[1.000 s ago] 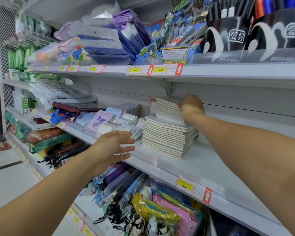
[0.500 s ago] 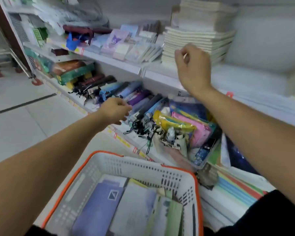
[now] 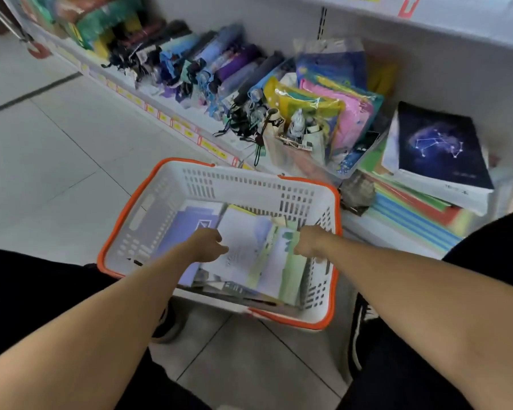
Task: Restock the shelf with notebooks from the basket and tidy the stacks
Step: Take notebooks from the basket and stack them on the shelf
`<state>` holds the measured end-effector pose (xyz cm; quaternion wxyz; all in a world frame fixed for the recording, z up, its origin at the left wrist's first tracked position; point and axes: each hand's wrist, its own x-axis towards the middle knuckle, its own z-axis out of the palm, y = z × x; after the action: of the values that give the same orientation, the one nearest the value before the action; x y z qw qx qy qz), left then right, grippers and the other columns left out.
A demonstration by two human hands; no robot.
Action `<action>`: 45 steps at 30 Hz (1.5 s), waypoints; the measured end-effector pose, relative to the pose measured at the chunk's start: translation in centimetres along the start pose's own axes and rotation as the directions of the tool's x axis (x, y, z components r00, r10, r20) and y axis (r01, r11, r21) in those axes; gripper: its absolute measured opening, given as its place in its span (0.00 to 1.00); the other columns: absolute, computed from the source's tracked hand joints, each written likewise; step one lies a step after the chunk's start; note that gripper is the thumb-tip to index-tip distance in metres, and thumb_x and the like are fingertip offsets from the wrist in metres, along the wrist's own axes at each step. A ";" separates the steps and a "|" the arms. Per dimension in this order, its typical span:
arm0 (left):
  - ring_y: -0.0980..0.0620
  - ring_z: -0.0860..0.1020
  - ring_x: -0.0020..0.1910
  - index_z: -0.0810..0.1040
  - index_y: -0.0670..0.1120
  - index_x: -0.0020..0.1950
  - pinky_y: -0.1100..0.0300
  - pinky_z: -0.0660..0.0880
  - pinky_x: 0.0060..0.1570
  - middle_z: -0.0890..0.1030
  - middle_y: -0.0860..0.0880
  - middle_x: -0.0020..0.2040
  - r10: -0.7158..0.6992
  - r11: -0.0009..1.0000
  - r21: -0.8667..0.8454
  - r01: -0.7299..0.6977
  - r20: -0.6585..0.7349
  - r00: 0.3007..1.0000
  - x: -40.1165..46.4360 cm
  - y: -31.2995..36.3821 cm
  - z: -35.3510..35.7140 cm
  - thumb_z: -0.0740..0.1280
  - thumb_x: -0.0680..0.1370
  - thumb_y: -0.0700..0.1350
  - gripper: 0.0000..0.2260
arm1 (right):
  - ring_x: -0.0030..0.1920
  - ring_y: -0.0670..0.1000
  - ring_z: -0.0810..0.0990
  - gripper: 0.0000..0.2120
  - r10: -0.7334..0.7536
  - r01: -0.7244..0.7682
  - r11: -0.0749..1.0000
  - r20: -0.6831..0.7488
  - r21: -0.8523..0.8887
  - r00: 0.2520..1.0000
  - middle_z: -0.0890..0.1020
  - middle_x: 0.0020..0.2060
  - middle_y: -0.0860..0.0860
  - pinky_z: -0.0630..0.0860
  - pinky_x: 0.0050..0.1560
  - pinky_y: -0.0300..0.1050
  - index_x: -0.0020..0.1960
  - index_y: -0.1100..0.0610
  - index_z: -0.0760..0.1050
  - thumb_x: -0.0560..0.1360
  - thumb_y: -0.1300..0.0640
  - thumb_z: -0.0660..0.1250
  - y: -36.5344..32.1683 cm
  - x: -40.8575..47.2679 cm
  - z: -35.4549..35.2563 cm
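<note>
Progress call: still early-to-mid restock. The basket (image 3: 172, 184) is well loaded, so most of the stock is left to move. The target shelf with the notebook stacks is out of frame, so no read on how tidy or full it is.

Layout, big to small:
- Floor (image 3: 57, 149): pale tile, basket sits on it at frame centre, just short of the bottom shelf (image 3: 382, 232) that runs from 10 to 3 o'clock.
- Basket: white mesh, orange rim. Inside, notebooks (image 3: 243, 241) lie flat and overlapped: a purple one (image 3: 181, 229) toward 9 o'clock, a white one in the middle, green ones (image 3: 282, 261) toward 3 o'clock.
- Bottom shelf: folded umbrellas (image 3: 219, 63) at 11-12 o'clock, colourful pouches (image 3: 338, 113) at 1 o'clock, a dark constellation-cover book (image 3: 439, 143) on a coloured stack at 2 o'clock. None of it is part of this pick.

Hands:
- Left hand (image 3: 205, 244) is inside the basket, over the seam between the purple and white covers. Fingers loosely curled, tips at or just above the white cover's left edge. No grip yet, far as I can see.
- Right hand (image 3: 308, 241) is inside at the 3 o'clock wall, over the green covers. Fingers curl downward and are hidden behind the knuckles; can't tell if it has a hold.

Read: both hands flank the white/green pile, set to pick it up.
</note>
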<state>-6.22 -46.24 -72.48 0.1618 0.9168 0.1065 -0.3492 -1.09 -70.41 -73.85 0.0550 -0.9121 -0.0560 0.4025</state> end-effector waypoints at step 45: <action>0.48 0.84 0.48 0.77 0.45 0.65 0.52 0.81 0.51 0.83 0.45 0.58 0.233 0.353 -0.925 -0.144 -0.062 0.970 0.4 1.3 -11.2 0.63 0.81 0.50 0.15 | 0.40 0.50 0.85 0.12 -0.284 0.282 0.078 -0.250 0.956 0.926 0.85 0.44 0.51 0.83 0.37 0.45 0.63 0.55 0.75 0.81 0.60 0.62 -5.5 -2.2 -9.5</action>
<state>1.29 -43.25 -64.60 0.6882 0.6611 0.1703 -0.2456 4.16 -65.86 -65.11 0.7118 -0.6225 0.0449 0.3222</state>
